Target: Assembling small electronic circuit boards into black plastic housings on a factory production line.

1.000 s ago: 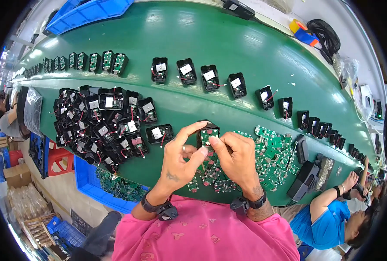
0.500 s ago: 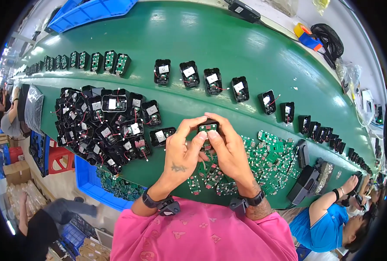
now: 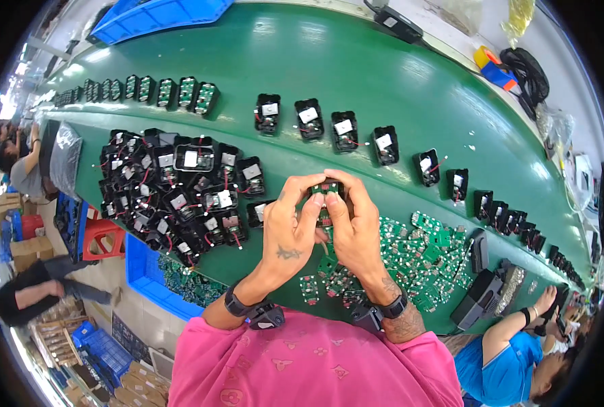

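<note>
Between my two hands is a black plastic housing with a green circuit board (image 3: 326, 197) in its open face. My left hand (image 3: 292, 224) wraps its left side, and my right hand (image 3: 356, 224) wraps the right; both thumbs press down on the board. The palms and curled fingers hide most of the housing. Just left of my left hand lies another black housing (image 3: 256, 214), at the edge of a heap of black housings (image 3: 180, 202) with white parts and red wires. Under and beside my right hand spreads a pile of loose green circuit boards (image 3: 427, 254).
Across the green table (image 3: 275, 61) runs a row of black housings (image 3: 345, 131); board-fitted housings (image 3: 186, 91) line up at far left. A blue bin (image 3: 159, 20) stands at the back, another blue bin (image 3: 139, 271) below the left edge. A co-worker (image 3: 505, 353) sits at right.
The view has shifted, so the table's contents sit slightly farther right. My hands keep hold of the housing, thumbs now closer together on the board. A person at lower left has moved.
</note>
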### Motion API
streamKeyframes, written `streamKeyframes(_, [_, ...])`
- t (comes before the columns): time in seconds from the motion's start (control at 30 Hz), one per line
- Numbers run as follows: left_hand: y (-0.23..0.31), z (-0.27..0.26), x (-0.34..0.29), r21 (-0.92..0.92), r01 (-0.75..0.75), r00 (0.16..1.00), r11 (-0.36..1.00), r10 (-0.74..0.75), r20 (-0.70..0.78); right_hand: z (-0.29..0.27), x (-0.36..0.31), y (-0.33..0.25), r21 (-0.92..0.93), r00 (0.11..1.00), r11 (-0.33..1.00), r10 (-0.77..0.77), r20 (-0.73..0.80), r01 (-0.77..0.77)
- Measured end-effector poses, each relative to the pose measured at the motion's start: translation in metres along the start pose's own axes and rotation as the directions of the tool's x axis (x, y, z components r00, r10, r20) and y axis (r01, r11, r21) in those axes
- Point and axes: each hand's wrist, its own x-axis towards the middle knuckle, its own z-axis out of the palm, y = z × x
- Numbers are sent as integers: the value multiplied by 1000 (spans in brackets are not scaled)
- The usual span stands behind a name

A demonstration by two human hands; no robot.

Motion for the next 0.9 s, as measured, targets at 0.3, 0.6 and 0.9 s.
streamKeyframes(0.3, [35,-119,102,376,69,992,924,-22,-127,-40,11,-5,-514,947,796,-258,190,320])
streamKeyframes(0.6, [-33,-145,180,740,-57,996,670,89,-4,-60,-46,16,-665,933,685,-62,354,297])
streamKeyframes(0.9, [1,-121,161,869,-478,875,128,159,458,-59,-33,23,-781,928,549,27,373,298])
